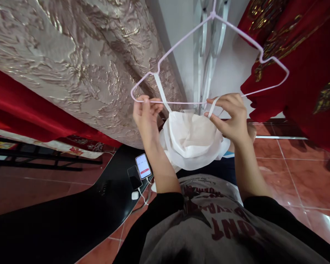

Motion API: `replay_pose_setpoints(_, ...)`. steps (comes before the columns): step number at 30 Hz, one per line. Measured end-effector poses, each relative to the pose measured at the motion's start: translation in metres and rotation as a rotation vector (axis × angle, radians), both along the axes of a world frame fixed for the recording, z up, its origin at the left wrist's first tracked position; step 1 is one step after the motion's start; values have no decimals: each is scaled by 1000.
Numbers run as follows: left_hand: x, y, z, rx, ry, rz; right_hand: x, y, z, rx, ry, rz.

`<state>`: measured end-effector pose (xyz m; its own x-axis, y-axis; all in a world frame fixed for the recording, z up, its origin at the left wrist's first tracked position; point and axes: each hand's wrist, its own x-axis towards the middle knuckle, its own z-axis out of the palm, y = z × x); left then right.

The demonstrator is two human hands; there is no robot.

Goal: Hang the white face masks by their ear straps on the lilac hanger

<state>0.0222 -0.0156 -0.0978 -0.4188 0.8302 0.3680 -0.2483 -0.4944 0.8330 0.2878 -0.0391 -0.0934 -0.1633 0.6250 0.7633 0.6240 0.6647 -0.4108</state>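
A pale pink clothes hanger (pixel 184 37) hangs in front of me, its hook running out of the top of the view. My left hand (pixel 147 112) is closed on the left end of its lower bar. One white strap (pixel 162 91) of a white garment (pixel 191 137) loops over the hanger's left notch. My right hand (pixel 232 115) pinches the other strap (pixel 213 107) between thumb and fingers, close by the lower bar. The right notch of the hanger carries no strap. Between my hands the sheer, layered garment hangs down with its neckline gaping.
Gold-patterned fabric (pixel 79 66) hangs at left and red embroidered fabric (pixel 299 62) at right. White metal rails (pixel 203 66) stand behind the hanger. On the black seat (pixel 99 209) lie a lit phone (pixel 143 166), a dark phone (pixel 134 177) and a small white case (pixel 135 195).
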Motion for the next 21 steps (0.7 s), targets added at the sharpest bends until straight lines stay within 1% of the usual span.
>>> replay_pose_setpoints(1,7,-4,-5,-3,-4,-28,-1,-1,1,-9,6,-7)
replay_pose_setpoints(3,20,-9,-8,41,23,-42,-3,-6,5,-25,27,-12)
replay_pose_setpoints(5,28,-10,-7,91,56,-3,-3,-12,9,-23,90,8)
replay_pose_setpoints(7,32,-10,-3,101,79,50,2,-17,11,24,194,16)
replay_pose_setpoints(9,31,-9,-1,83,92,100,18,-19,8,124,296,-32)
replay_pose_setpoints(11,29,-9,0,80,91,126,42,-17,2,228,358,-127)
replay_pose_setpoints(13,28,-9,0,91,99,137,69,-13,-3,290,396,-193)
replay_pose_setpoints(15,26,-9,-2,97,117,137,91,-8,-3,314,419,-212)
replay_pose_setpoints(18,25,-9,-4,84,135,146,100,-2,13,271,378,-194)
replay_pose_setpoints(21,25,-9,-4,64,135,154,88,2,40,180,299,-154)
